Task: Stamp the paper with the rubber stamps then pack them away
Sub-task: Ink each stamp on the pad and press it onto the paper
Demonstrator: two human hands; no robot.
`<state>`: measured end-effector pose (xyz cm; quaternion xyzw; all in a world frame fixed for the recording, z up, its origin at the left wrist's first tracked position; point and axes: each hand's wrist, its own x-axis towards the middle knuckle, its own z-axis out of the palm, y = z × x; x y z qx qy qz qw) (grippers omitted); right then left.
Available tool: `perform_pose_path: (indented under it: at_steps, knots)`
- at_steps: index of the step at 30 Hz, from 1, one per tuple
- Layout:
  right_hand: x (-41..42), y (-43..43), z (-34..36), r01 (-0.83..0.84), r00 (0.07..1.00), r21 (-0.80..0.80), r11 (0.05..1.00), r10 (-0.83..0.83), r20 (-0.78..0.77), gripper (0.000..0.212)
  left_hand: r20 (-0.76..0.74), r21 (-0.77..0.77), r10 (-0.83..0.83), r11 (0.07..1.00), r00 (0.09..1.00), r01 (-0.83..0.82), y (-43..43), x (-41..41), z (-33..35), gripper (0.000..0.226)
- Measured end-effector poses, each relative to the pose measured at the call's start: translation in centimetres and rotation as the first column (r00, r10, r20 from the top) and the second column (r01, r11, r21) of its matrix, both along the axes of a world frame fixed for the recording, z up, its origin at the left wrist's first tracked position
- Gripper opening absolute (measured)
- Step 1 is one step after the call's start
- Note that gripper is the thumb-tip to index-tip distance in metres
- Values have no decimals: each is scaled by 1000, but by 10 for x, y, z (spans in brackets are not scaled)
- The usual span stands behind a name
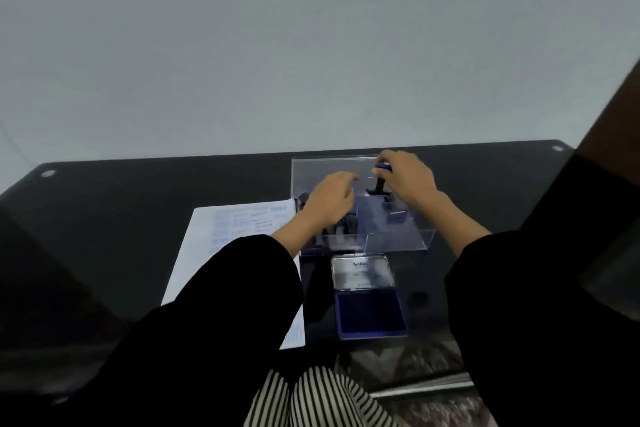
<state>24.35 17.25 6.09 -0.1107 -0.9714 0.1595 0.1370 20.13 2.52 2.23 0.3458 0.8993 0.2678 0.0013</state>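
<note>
Stamp [380,184] hangs gripped in right hand [410,180] above clear box [398,243].

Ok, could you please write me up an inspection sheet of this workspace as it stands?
Surface: dark glossy table, round fittings at its far corners.
Job's things: paper with blue marks at left; clear compartment box beside it, holding stamps; open blue ink pad in front of the box.
Clutter: nothing seen.
Hands: right hand grips a blue-topped stamp over the box; left hand hovers over the box's left side, fingers loosely curled, apparently holding nothing.
Cables: nothing seen.
Surroundings: plain grey wall behind the table.
</note>
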Motion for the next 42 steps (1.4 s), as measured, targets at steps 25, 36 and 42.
perform_pose_path:
  at_steps: [25, 36, 42]
  knots:
    - [-60, 22, -73, 63, 973, 11, 998, -64, 223, 30, -207, -192, 51, 977, 977, -92, 41, -51, -69, 48]
    - [-61, 23, -71, 76, 959, -36, 996, -63, 276, 29, -154, -192, 38, 979, 987, -68, 40, -51, -63, 48]
    - [-59, 21, -68, 85, 962, -55, 995, -67, 266, 26, -70, -134, 39, 990, 997, -48, 18, -60, -49, 48]
